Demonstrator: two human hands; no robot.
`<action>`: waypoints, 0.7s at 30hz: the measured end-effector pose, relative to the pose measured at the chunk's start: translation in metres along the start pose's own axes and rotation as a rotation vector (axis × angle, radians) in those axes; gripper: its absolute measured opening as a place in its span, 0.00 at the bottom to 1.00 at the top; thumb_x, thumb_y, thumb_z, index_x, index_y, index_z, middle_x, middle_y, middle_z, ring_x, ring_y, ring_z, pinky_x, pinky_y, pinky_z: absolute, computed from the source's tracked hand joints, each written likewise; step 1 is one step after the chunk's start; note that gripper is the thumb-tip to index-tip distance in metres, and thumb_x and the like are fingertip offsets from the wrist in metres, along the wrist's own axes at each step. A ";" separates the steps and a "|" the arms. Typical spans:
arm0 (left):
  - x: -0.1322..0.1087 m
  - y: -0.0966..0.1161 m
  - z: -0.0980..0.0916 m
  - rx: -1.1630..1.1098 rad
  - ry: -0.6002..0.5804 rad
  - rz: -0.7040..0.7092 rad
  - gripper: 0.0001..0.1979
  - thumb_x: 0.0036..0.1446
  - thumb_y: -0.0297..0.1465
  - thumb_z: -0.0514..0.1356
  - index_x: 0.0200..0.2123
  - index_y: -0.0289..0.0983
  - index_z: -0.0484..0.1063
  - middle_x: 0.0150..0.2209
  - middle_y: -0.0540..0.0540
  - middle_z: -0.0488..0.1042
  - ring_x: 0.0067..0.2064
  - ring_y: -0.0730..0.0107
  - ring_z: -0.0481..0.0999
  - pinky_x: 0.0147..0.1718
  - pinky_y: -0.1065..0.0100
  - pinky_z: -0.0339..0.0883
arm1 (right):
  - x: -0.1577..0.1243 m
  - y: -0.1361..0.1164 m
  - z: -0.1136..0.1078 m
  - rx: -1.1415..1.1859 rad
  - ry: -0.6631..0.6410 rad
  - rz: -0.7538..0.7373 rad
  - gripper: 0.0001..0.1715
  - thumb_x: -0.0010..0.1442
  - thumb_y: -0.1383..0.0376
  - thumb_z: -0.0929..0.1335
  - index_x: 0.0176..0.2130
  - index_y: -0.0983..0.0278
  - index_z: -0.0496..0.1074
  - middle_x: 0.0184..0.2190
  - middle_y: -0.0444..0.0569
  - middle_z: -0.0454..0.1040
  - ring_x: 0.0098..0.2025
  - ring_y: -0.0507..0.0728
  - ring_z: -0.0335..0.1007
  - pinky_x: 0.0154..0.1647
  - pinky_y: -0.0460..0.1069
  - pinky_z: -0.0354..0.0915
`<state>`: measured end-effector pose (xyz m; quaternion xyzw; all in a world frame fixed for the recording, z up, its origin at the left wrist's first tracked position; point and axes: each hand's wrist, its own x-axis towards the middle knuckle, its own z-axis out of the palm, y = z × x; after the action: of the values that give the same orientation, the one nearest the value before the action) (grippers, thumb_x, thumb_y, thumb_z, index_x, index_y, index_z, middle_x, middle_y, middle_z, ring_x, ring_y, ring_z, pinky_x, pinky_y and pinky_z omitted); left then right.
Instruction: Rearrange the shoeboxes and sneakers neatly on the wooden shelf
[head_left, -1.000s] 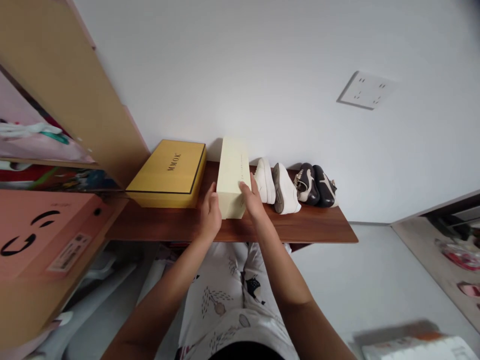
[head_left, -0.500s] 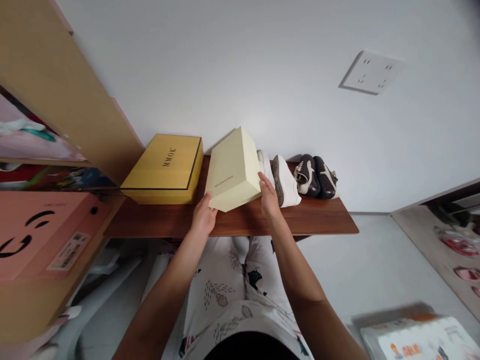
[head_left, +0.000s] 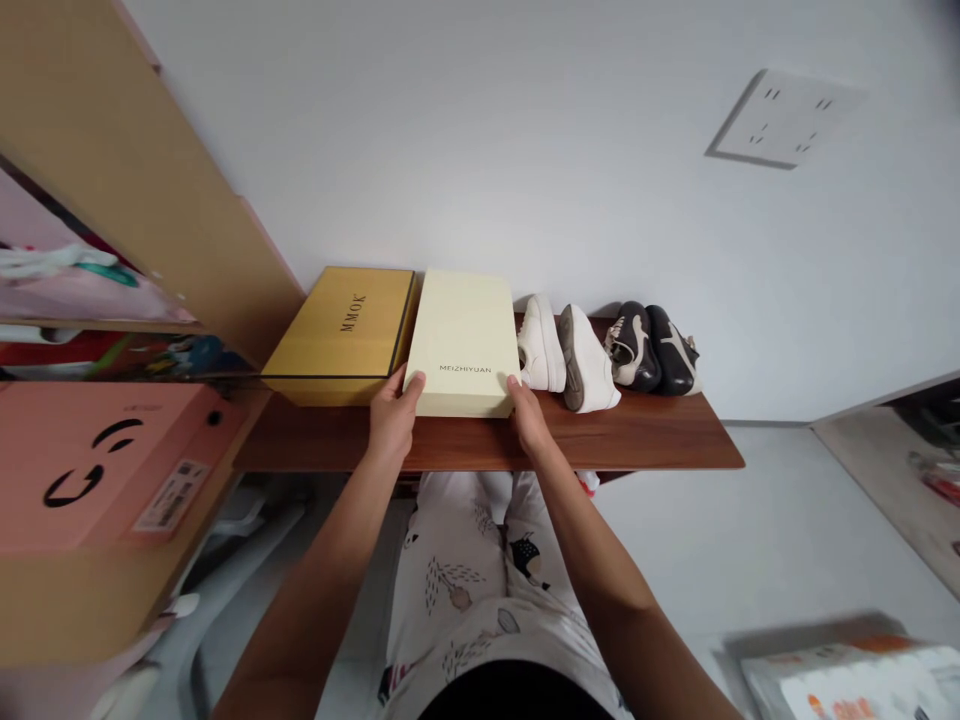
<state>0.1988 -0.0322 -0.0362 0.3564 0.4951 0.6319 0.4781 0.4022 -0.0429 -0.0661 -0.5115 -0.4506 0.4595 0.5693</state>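
A cream shoebox [head_left: 465, 325] marked MEIZHIYUAN lies flat on a dark wooden shelf [head_left: 480, 448]. My left hand [head_left: 394, 412] grips its near left corner, thumb on the lid's edge. At the near right corner my right hand [head_left: 527, 412] holds it the same way. Close against the box's left side is a yellow box [head_left: 341, 325] marked MMOK. To the right sit two white sneakers [head_left: 589, 360], one tipped on its side with the sole showing. Beyond them is a pair of black shoes [head_left: 637, 350] with cream trim.
A pink box [head_left: 90, 460] sits on a wooden shelf unit [head_left: 150, 200] at the left. A wall socket panel [head_left: 787, 118] is at the upper right. On the floor at the lower right lies a white and orange package [head_left: 862, 680].
The cream box, tilted and turned before, has been straightened and lowered flat beside the yellow box. Both hands have stayed on it. The view has shifted slightly.
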 end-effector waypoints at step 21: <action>0.018 -0.034 0.008 0.130 0.080 0.109 0.24 0.64 0.46 0.62 0.54 0.35 0.78 0.57 0.37 0.79 0.61 0.55 0.76 0.64 0.57 0.65 | 0.012 0.013 0.011 -0.051 0.055 -0.010 0.38 0.65 0.39 0.65 0.58 0.64 0.74 0.60 0.54 0.76 0.64 0.64 0.69 0.69 0.58 0.60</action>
<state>0.2098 -0.0109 -0.0674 0.3877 0.5334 0.6374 0.3986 0.3927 -0.0286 -0.0778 -0.5361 -0.4490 0.4308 0.5704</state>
